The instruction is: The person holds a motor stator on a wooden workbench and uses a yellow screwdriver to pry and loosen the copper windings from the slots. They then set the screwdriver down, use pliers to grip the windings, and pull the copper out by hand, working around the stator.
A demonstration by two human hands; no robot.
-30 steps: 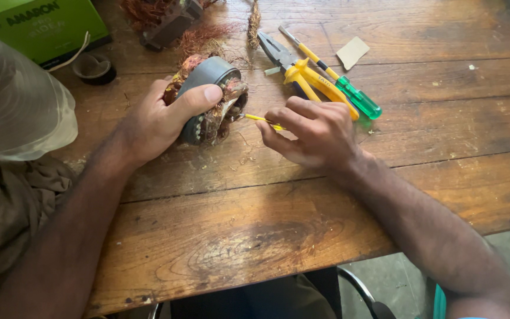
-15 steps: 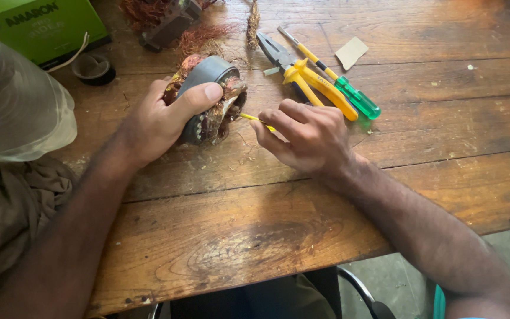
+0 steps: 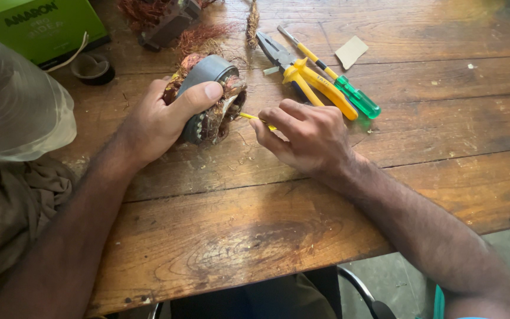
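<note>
A round grey metal motor stator (image 3: 212, 94) with brown copper windings stands on edge on the wooden table (image 3: 255, 236). My left hand (image 3: 160, 118) grips it from the left, thumb laid over its rim. My right hand (image 3: 305, 136) pinches a thin yellow strip (image 3: 256, 120), probably an insulation sleeve, whose far end touches the windings on the stator's right face.
Yellow-handled pliers (image 3: 305, 80) and a green-and-yellow screwdriver (image 3: 349, 91) lie just behind my right hand. Loose copper wire (image 3: 199, 35), a tape roll (image 3: 92, 68), a green box (image 3: 36, 26), a paper scrap (image 3: 351, 51), a clear plastic cover (image 3: 13, 106) and cloth (image 3: 13, 201) sit at the left.
My right hand has shifted slightly left and closer to the stator with the yellow strip. The left hand and stator stay put.
</note>
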